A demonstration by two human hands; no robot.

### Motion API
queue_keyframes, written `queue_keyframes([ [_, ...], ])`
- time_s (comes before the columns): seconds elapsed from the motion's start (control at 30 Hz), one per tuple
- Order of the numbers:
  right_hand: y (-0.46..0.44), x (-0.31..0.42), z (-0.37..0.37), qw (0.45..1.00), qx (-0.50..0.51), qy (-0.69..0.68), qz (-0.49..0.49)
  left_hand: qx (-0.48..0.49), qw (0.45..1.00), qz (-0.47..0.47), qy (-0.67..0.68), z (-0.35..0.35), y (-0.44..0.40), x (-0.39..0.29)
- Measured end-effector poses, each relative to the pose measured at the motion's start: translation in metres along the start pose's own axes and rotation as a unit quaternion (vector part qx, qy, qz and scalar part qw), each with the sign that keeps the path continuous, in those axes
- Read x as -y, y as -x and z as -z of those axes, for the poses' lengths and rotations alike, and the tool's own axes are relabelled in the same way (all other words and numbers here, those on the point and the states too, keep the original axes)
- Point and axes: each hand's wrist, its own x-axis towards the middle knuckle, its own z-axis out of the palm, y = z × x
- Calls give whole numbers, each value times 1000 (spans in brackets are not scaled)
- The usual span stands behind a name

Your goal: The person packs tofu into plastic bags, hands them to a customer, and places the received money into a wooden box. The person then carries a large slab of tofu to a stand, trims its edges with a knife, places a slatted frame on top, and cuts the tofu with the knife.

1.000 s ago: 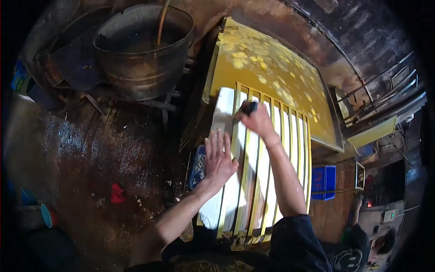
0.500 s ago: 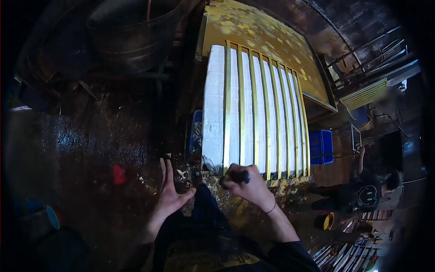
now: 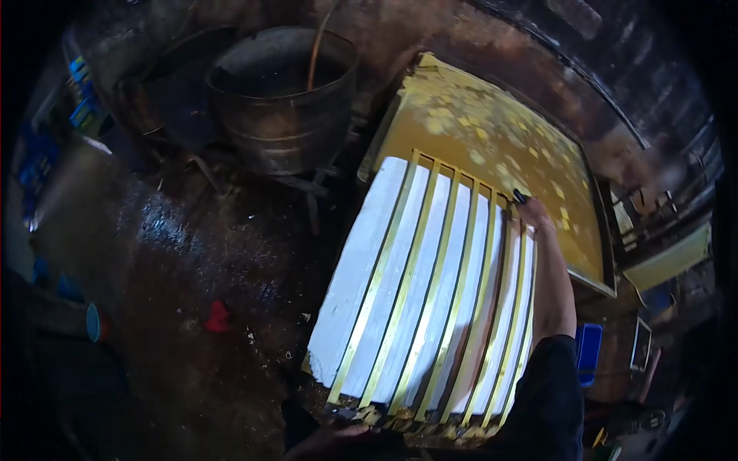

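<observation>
A broad white slab (image 3: 357, 284) lies tilted in front of me, with a yellow slatted frame (image 3: 374, 292) laid lengthwise over it. My right hand (image 3: 536, 213) reaches to the far right corner of the frame, closed around a dark-handled tool (image 3: 520, 197). Whatever blade or tip the tool has cannot be made out. Down at the near left end of the slab, my left hand (image 3: 342, 436) is by the ends of the slats, low in the view. Its fingers are dim and partly hidden, so their grip does not show.
Behind the slab stands a shallow tray (image 3: 400, 127) of yellow-brown liquid with floating yellow pieces. A big dark metal vat (image 3: 280, 127) is at the back left. A blue crate (image 3: 590, 353) sits to the right, and a red item (image 3: 218, 316) lies on the wet floor.
My right hand has gone from the slab's near edge to its far right corner, with the dark-handled tool. My left hand has moved to the slab's near end. The view has shifted.
</observation>
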Motion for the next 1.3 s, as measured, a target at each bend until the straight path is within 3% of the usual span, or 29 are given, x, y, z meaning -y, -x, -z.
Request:
queue_keyframes([
  [0.03, -31, -26, -18, 998, 56, -1, -15, -9, 1000, -9, 7, -8, -9, 2],
  [0.07, -10, -2, 6, 994, 101, 9, -41, -18, 999, -30, 41, -13, -17, 7],
  [0.13, -3, 2, 14, 991, 105, -79, -1, -31, 992, -68, 105, -22, -28, 22],
  [0.2, -123, -100, -58, 978, 69, -105, 164, -35, 982, -96, 160, -29, -33, 39],
  [0.23, -107, -88, -20, 973, 19, -110, 204, -22, 986, -134, 99, -40, -23, 30],
  [0.27, -89, -73, 20, 963, -33, -110, 242, -20, 985, -153, 73, -44, -20, 29],
  [0.33, 30, 18, 154, 987, -76, -110, 87, -46, 978, -196, 59, -40, -11, 33],
  [0.37, 53, 19, 201, 976, -73, -160, 128, -71, 970, -225, 60, -32, -4, 36],
  [0.43, 119, 31, 277, 956, -119, -245, 108, -136, 943, -291, 86, -6, 14, 44],
  [0.47, 134, 19, 301, 940, -192, -233, 158, -171, 924, -327, 100, 10, 23, 46],
  [0.53, 210, 16, 333, 928, -194, -180, 261, -236, 874, -396, 155, 55, 41, 53],
  [0.6, 309, 46, 331, 956, -91, -92, 264, -287, 826, -436, 211, 114, 56, 66],
  [0.7, 444, 152, 258, 910, 97, -54, 399, -303, 799, -450, 261, 219, 61, 104],
  [0.73, 474, 188, 219, 880, 165, -72, 440, -261, 809, -456, 261, 266, 60, 131],
  [0.77, 496, 215, 182, 873, 237, -78, 419, -221, 818, -462, 262, 299, 61, 162],
  [0.8, 508, 234, 128, 841, 303, -173, 414, -307, 846, -411, 142, 316, 69, 192],
  [0.83, 522, 259, 75, 853, 333, -202, 347, -386, 851, -356, 17, 327, 73, 223],
  [0.87, 529, 278, 9, 835, 199, -249, 449, -411, 862, -298, 5, 334, 77, 262],
  [1.0, 526, 366, -207, 904, 111, -268, 313, -465, 871, -117, 107, 316, 76, 386],
  [1.2, 507, 398, -419, 937, 136, -291, 136, -486, 856, -30, 175, 261, 68, 447],
  [1.3, 513, 370, -478, 937, 252, -226, 88, -478, 864, -21, 156, 255, 54, 440],
])
